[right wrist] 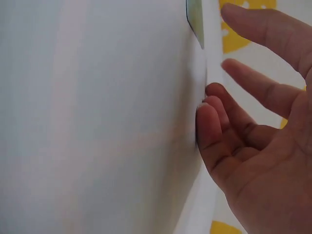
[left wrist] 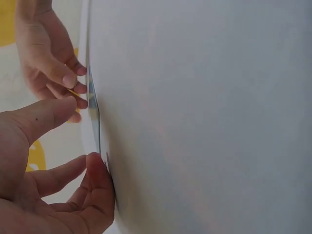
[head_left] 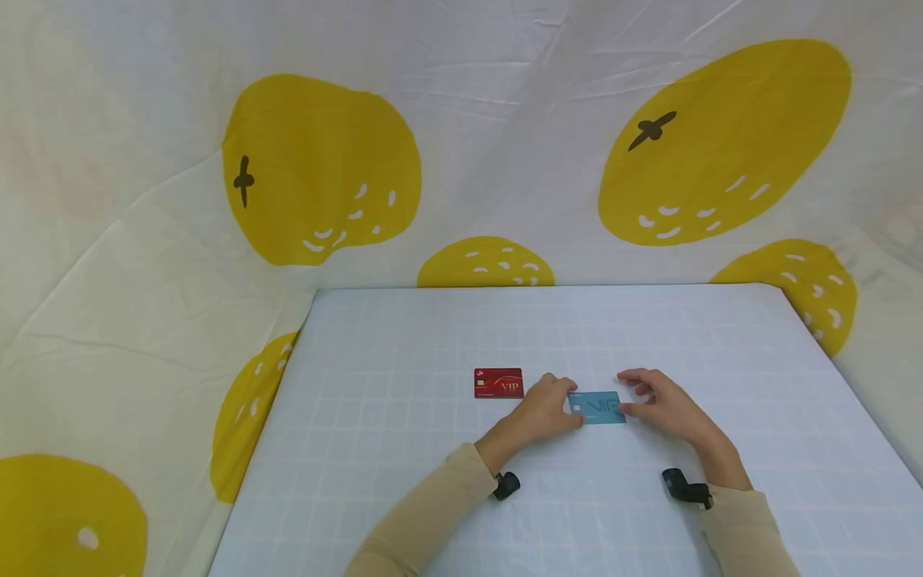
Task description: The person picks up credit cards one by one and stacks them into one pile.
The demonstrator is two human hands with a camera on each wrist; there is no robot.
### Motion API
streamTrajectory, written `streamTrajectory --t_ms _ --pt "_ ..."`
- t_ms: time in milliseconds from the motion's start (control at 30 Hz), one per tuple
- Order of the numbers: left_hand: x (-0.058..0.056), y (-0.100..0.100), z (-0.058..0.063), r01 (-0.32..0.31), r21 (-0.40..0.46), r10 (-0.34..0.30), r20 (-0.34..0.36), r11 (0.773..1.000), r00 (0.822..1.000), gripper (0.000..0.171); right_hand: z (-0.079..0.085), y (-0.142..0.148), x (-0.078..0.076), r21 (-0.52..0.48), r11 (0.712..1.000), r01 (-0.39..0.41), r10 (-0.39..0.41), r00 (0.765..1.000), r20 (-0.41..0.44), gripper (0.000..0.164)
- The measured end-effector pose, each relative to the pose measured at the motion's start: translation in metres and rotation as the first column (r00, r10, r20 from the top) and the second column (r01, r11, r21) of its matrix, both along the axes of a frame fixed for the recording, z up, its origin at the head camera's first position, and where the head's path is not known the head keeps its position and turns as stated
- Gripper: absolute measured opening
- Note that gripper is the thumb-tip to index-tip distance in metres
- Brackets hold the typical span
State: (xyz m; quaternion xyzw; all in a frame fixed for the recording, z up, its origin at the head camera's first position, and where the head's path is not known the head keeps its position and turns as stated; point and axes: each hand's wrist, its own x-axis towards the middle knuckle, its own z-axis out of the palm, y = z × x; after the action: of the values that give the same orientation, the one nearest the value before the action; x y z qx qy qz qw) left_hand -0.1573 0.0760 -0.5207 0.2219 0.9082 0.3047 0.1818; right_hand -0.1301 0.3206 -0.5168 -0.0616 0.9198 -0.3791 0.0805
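A light blue card (head_left: 597, 407) with VIP lettering lies on the table between the two hands. At its left end is my left hand (head_left: 546, 409), with the thumb and a finger spread near the two left corners. My right hand (head_left: 665, 405) hovers by the right end, its thumb close to the card's edge. Both wrist views show thumb and forefinger well apart, with the lower fingers bent by the tabletop; whether any fingertip touches the card is hard to tell. Left of the left hand lies a red VIP card (head_left: 498, 383).
The cards lie on a white table (head_left: 389, 344) with a faint grid. Behind and beside it hangs a white cloth (head_left: 505, 160) printed with yellow fruit. Dark wrist cameras sit at the left cuff (head_left: 479, 473) and the right cuff (head_left: 735, 509).
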Motion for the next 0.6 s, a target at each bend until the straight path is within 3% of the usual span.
streamTrajectory --t_ms 167,367,600 --pt "-0.0004 0.0005 -0.0026 -0.005 -0.038 0.005 -0.007 0.999 1.000 0.055 -0.0051 0.0031 0.0010 0.030 0.997 -0.076 0.076 0.997 -0.012 0.057" --pt "-0.0005 0.0007 -0.0034 -0.014 -0.034 0.014 0.000 0.999 1.000 0.052 -0.0058 0.0001 0.0027 0.069 0.995 -0.075 0.075 0.997 -0.001 0.052" --pt "0.0017 0.0010 0.0010 -0.010 -0.032 0.010 -0.006 0.999 1.000 0.052 -0.0048 -0.0008 0.0033 0.103 0.989 -0.104 0.109 0.993 -0.045 0.044"
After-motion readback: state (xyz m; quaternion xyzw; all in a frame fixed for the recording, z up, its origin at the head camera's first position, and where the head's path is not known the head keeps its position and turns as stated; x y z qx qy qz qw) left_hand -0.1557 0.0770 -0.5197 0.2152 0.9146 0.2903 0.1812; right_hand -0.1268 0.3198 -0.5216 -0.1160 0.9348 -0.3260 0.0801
